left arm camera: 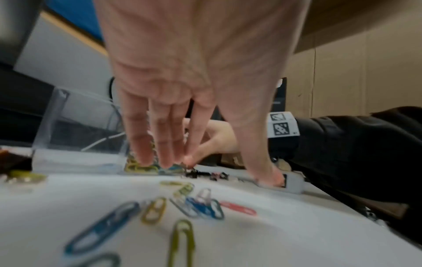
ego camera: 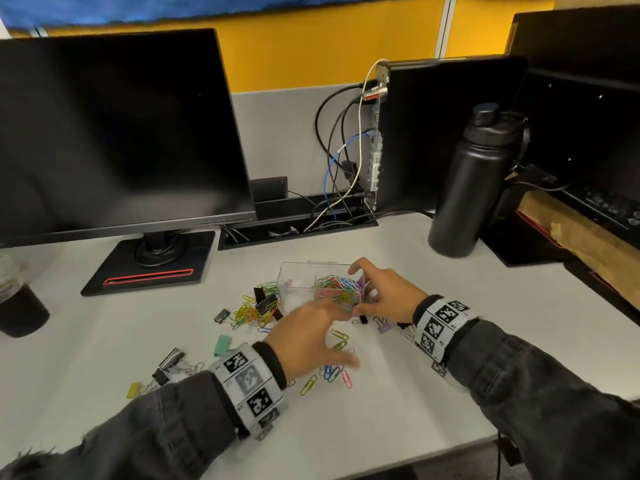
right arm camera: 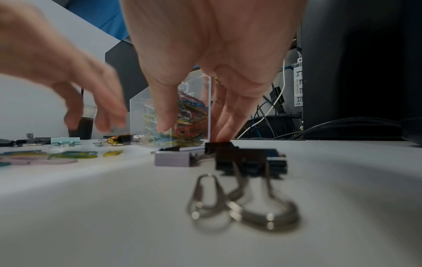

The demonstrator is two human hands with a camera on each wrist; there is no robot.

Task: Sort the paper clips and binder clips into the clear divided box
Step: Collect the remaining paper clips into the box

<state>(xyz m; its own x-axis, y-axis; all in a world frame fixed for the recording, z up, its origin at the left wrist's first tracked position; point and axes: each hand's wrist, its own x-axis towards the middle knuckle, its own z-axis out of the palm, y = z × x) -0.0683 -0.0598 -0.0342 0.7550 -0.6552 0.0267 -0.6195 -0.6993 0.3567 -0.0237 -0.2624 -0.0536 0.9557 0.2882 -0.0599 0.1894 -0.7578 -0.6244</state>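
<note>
1. The clear box (ego camera: 298, 282) stands mid-desk (ego camera: 415, 393); its right compartment is packed with coloured paper clips (ego camera: 337, 289), its left one looks nearly bare.
2. The right hand (ego camera: 384, 292) is against the box's right end, fingers relaxed, thumb on the near wall; whether it grips is unclear.
3. The left hand (ego camera: 308, 337), blurred, hovers with fingers spread and straight just before the box, holding nothing.
4. Loose clips (ego camera: 329, 372) lie under and near it; more clips and binder clips (ego camera: 266, 303) are piled left of the box.
5. A black binder clip (right arm camera: 251, 160) and a lilac one (right arm camera: 172, 159) lie by the right wrist.
6. A bottle (ego camera: 467, 188) stands behind right, a monitor (ego camera: 114, 133) behind left.
</note>
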